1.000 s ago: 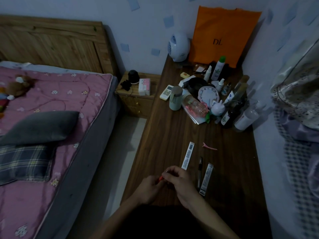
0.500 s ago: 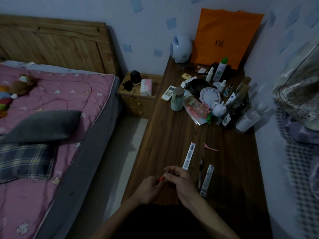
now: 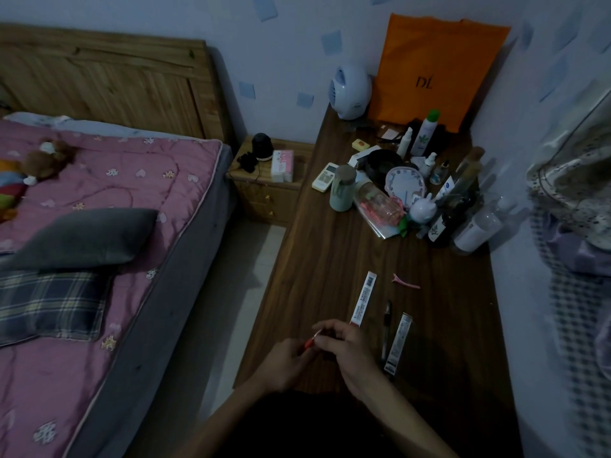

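Over the near end of the dark wooden table (image 3: 334, 269) my left hand (image 3: 284, 363) and my right hand (image 3: 347, 345) meet. Together they pinch a small thin item with a red end (image 3: 310, 340); most of it is hidden by my fingers. Just right of my right hand lie a long white packet (image 3: 363, 297), a dark pen (image 3: 386, 328) and a second long packet (image 3: 398, 343). A pink hair clip (image 3: 405, 281) lies a little farther back.
Bottles, a mint cup (image 3: 342, 188), a round clock (image 3: 406, 186) and a remote (image 3: 325, 176) crowd the table's far right. An orange bag (image 3: 433, 67) and a white fan (image 3: 350, 90) stand at the back wall. A bed with a pink quilt (image 3: 99, 209) lies left.
My hands stay together on the small red-ended item with little movement. The view has shifted slightly.
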### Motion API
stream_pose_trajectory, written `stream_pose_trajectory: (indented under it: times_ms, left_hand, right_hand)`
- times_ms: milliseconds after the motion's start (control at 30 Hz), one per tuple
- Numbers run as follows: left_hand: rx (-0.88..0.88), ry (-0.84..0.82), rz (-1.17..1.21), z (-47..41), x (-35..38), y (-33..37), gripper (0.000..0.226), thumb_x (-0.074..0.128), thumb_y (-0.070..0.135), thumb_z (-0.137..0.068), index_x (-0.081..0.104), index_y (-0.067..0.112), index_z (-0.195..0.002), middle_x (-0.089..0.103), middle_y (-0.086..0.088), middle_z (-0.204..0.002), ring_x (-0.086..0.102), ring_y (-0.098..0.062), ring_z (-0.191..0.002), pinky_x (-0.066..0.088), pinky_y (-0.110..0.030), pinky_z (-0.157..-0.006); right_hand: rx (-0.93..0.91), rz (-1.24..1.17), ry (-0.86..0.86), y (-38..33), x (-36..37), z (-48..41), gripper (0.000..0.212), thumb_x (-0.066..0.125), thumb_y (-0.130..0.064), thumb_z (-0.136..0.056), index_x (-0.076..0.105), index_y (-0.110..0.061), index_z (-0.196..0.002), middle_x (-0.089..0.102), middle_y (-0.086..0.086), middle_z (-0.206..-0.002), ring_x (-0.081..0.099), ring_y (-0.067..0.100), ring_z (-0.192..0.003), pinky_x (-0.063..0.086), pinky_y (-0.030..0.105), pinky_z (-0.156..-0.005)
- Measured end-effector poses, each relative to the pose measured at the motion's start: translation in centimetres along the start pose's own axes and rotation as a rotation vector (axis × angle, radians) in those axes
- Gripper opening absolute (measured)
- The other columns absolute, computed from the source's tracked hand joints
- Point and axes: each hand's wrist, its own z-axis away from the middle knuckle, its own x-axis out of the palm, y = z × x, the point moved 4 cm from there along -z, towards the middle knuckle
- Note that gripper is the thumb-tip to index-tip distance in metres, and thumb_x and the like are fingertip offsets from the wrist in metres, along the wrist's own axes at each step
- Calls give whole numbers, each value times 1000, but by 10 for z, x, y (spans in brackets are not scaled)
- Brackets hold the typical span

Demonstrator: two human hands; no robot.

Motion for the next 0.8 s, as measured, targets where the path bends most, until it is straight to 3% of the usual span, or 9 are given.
stream_pose_trajectory:
  times_ms: [133,333,433,533,700,800]
  left_hand:
    - [-2,-12,6,1,-1,0,43,48,46,-96,60,15,-69,45,7,-48,43,3,-40,29,-16,-43]
    - [9,-27,4,5,-1,-1,41,47,43,-97,65,13,-75,47,9,-48,43,4,-40,29,-15,-43]
    - [7,-18,25,6,-1,-1,44,49,43,-97,52,22,-58,48,11,-41,41,3,-38,28,-15,-42]
    - [7,-6,-1,8,-3,-1,46,49,45,-96,46,23,-56,43,6,-44,40,1,-38,28,-17,-43]
    - [10,-41,7,11,-2,-2,45,44,52,-96,49,22,-64,42,6,-51,36,-3,-44,29,-27,-50]
    - [-17,-41,-38,12,-2,-9,46,47,48,-96,44,22,-58,42,7,-50,38,-1,-41,28,-21,-47]
  right_hand:
    - [15,17,-10,1,3,-1,6,74,-11,-84,76,-16,-82,74,1,-77,68,8,-73,51,21,-66]
    - [14,-1,-33,5,5,0,11,76,-9,-80,78,-17,-73,73,-2,-71,68,5,-69,51,13,-61]
    - [16,-31,-51,7,3,1,10,75,-15,-73,80,-18,-80,75,-4,-75,70,4,-73,53,14,-64]
    - [18,-23,-49,9,1,0,15,75,-18,-70,81,-18,-84,76,-4,-78,71,5,-76,53,15,-64]
    - [19,-112,-20,10,-1,-1,19,69,1,-81,81,-14,-84,75,5,-77,68,15,-75,51,24,-67]
    - [43,-121,15,12,-7,-1,22,65,2,-86,81,-13,-85,71,-1,-70,63,10,-68,46,25,-62]
